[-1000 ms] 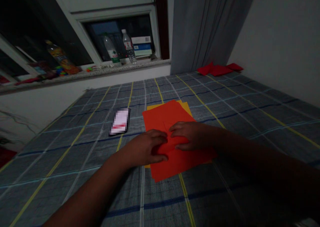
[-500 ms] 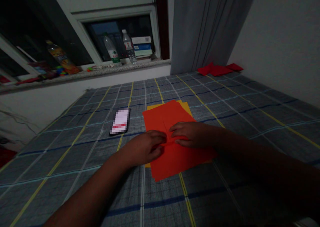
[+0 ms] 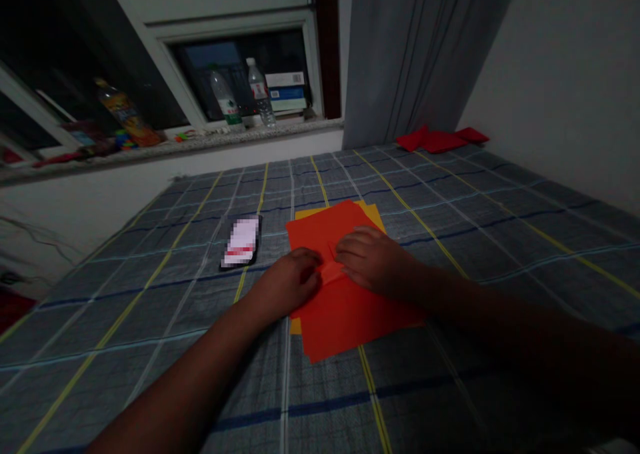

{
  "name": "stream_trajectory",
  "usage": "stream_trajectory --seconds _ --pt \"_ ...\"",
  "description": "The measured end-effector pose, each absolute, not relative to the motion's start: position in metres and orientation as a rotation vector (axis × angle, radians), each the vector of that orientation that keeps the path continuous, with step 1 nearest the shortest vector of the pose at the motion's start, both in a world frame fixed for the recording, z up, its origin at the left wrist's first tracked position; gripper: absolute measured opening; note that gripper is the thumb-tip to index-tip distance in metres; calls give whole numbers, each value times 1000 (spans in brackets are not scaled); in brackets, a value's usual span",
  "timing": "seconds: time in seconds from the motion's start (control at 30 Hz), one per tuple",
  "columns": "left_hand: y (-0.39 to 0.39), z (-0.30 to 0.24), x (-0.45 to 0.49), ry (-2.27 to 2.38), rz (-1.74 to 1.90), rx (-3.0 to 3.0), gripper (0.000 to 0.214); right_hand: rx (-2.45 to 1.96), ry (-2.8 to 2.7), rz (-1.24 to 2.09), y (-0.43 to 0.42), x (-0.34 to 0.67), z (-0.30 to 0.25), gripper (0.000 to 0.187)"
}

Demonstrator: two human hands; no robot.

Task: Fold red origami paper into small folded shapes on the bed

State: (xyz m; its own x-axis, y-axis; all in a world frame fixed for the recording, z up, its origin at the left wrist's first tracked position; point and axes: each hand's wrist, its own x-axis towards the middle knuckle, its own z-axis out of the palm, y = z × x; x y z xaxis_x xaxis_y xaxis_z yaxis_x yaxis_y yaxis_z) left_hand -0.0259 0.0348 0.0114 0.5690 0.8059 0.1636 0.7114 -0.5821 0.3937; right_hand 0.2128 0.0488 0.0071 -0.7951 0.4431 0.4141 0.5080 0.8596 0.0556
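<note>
From the head view, your left hand [image 3: 287, 284] and right hand [image 3: 373, 259] sit close together on a sheet of orange-red paper [image 3: 357, 317], both curved over with the fingers pointing down. Your fingertips come in from either side to a small folded flap [image 3: 330, 272] near the middle of the sheet, leaving only a narrow gap between the hands (from this angle you cannot tell whether they pinch the flap or just press on it). The sheet lies skewed on a sheet of yellow paper [image 3: 374, 219], which shows past the far edge and at the lower left corner. Both sheets rest on a plaid bed cover [image 3: 150, 347], with plenty of it on every side. A dark flat object [image 3: 241, 243] with a blurred label lies near the left edge of the paper, not touching it. On your right, the cover stretches well out to the wall [image 3: 560, 74]. Past the far edge of the paper, it runs on to red cloth pieces [image 3: 440, 141] beside a grey curtain [image 3: 415, 54]. Farther left, two water bottles [image 3: 229, 101] stand behind the window sill [image 3: 200, 141]
</note>
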Motion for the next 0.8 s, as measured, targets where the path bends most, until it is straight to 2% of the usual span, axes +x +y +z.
stream_trajectory --seconds 0.27,0.8 --pt "41 5 -30 1302 512 2517 24 -769 -2741 -17 53 212 -15 32" --pt "57 -4 -34 1240 646 2541 25 -850 -2758 49 55 216 -18 49"
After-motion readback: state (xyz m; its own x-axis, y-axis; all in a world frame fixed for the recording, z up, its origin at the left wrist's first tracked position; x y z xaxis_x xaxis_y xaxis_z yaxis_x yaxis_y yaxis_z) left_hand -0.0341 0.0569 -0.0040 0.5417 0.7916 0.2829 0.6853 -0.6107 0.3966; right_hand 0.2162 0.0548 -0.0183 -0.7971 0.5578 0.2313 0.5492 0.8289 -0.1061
